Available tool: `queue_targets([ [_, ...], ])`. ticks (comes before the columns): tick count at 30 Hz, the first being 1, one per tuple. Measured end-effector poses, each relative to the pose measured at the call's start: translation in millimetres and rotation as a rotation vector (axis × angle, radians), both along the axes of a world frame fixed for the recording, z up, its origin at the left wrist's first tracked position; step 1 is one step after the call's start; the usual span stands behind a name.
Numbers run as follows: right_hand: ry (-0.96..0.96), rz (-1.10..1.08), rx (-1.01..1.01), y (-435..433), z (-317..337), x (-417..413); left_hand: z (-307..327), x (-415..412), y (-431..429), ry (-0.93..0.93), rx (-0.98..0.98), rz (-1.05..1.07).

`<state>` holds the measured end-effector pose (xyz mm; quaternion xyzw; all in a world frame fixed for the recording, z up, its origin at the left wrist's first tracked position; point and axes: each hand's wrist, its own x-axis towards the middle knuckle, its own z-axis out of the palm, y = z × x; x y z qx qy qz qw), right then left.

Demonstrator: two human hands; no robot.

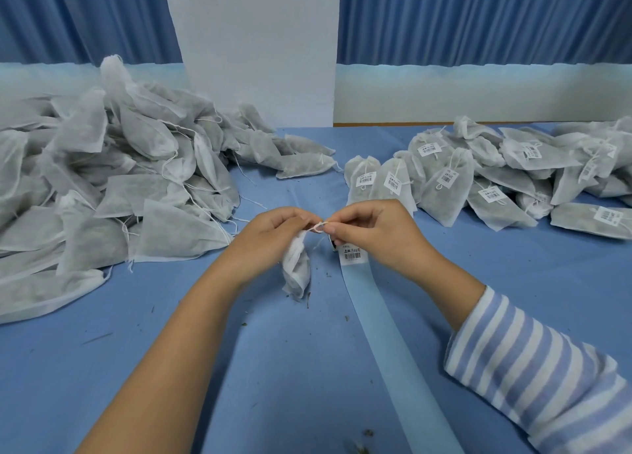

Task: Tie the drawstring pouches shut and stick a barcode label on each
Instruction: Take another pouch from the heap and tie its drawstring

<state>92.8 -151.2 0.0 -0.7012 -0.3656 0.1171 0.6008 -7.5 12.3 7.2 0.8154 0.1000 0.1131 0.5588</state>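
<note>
At the centre of the frame a small white pouch (297,269) hangs neck-up from both hands, a dark filling showing dimly through its thin fabric and its lower end close to the blue table (273,368). Its drawstring (318,227) forms a small loop between the hands: the left hand (273,229) pinches the gathered neck and cord with curled fingers, and the right hand (369,235) pinches the loop's other side between thumb and forefinger. Just below the right hand a barcode label (352,256) sits on a pale backing strip (393,334) that runs to the lower edge of the frame. In the left of the frame lies a heap of unlabelled pouches (119,180) with loose strings, in the upper right a spread of labelled pouches (478,180), all with the same dark filling. Dark crumbs dot the table
</note>
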Motion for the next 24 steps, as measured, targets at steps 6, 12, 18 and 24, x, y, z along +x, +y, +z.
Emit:
queue_targets([
  [6, 0.027, 0.004, 0.039, 0, 4, -1, 4, -4, -3, 0.06, -0.019, -0.148],
  [12, 0.065, -0.004, 0.07, -2, 7, -2, -1, -1, -1, 0.05, 0.05, -0.111],
  [18, 0.242, -0.048, 0.13, 1, 11, -5, -13, 9, -19, -0.07, 0.083, 0.017],
  [24, 0.386, -0.084, 0.106, 3, 9, -11, -25, 10, -39, -0.166, 0.686, 0.276],
])
